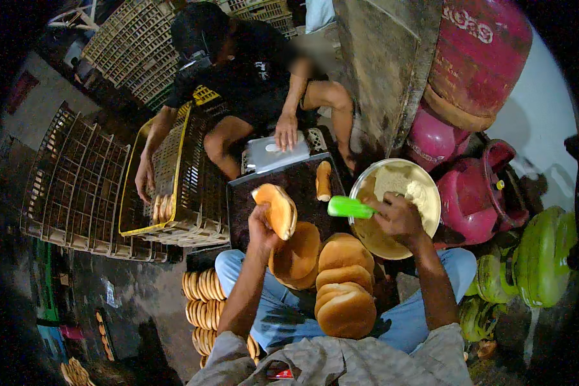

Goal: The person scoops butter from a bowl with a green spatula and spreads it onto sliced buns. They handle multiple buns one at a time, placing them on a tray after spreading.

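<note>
My left hand (pixel 260 231) grips a round, golden-brown bread bun (pixel 275 207), tilted up with its pale side edge showing. My right hand (pixel 399 220) is closed round a bright green spatula (pixel 350 207), whose broad end points left, between the bun and a large bowl (pixel 363 243). Pale yellow cream (pixel 422 195) lies in the bowl, heaped on its right side. In front of me, over my lap, are a stack of round buns (pixel 346 310) and more buns (pixel 297 256) just below my left hand. A small brown roll (pixel 323 181) rests on the dark tray (pixel 257 199).
Across from me, a person's hand (pixel 286 132) lies on clear plastic bags (pixel 278 154); their other hand (pixel 145 179) reaches into a yellow-rimmed crate (pixel 126 193) holding buns. Pink gas cylinders (pixel 473 193) and green ones (pixel 543 257) stand right. Rows of buns (pixel 204 314) sit left of my leg.
</note>
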